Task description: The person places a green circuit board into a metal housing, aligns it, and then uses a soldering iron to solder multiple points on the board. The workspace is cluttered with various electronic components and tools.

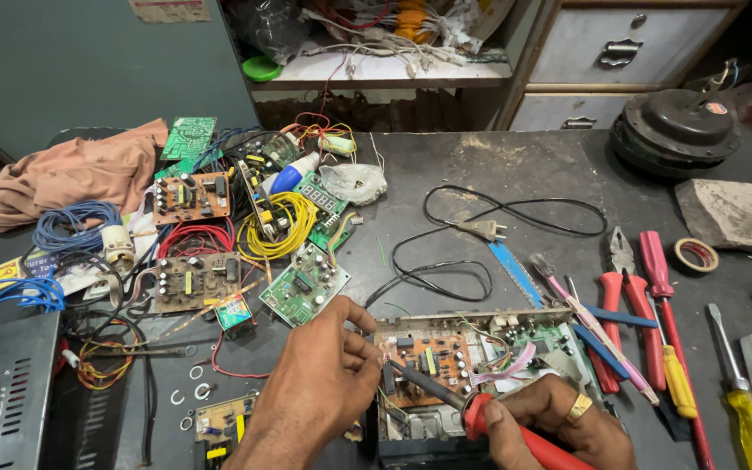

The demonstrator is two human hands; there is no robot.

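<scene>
My right hand [559,426], with a gold ring, grips a red-handled soldering iron [472,409] whose dark tip rests on the brown circuit board [428,361] of an opened device chassis [480,322]. My left hand [315,392] sits at the board's left edge, fingers pinched against it; whether they hold a thin wire I cannot tell. Coloured wires and a pink ribbon cable [515,361] run over the board's right side.
Loose circuit boards [305,284] and coils of yellow [278,224], red and blue wire lie left. A black power cord [480,228] crosses the middle. Red pliers [615,305], screwdrivers [741,392], tape roll [696,254] and a fan motor [676,130] sit right. A metal cover [2,392] lies lower left.
</scene>
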